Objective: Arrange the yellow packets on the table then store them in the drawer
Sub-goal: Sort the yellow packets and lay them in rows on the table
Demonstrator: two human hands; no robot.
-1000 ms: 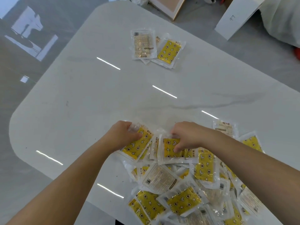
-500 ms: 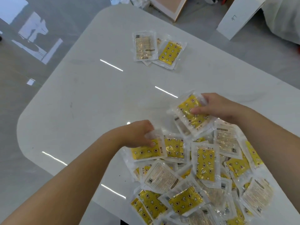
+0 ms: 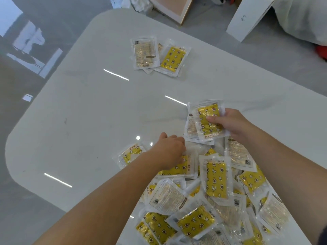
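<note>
Many yellow star-printed packets in clear wrappers lie in a loose pile at the near right of the white table. My right hand pinches a yellow packet stacked on a face-down packet, lifted just beyond the pile. My left hand curls its fingers down over another yellow packet at the pile's far edge; its fingertips are hidden. One packet lies apart, left of my left forearm. A small sorted group sits far off: a face-down packet and a yellow one.
The table's rounded edge runs along the left and near side, with glossy grey floor beyond. Past the far edge stand a white box, a flat framed panel and white cloth. No drawer is in view.
My right hand has lifted packets out of the pile and carried them up and away from it. My left hand shifted right along the pile's edge, still over a packet.
</note>
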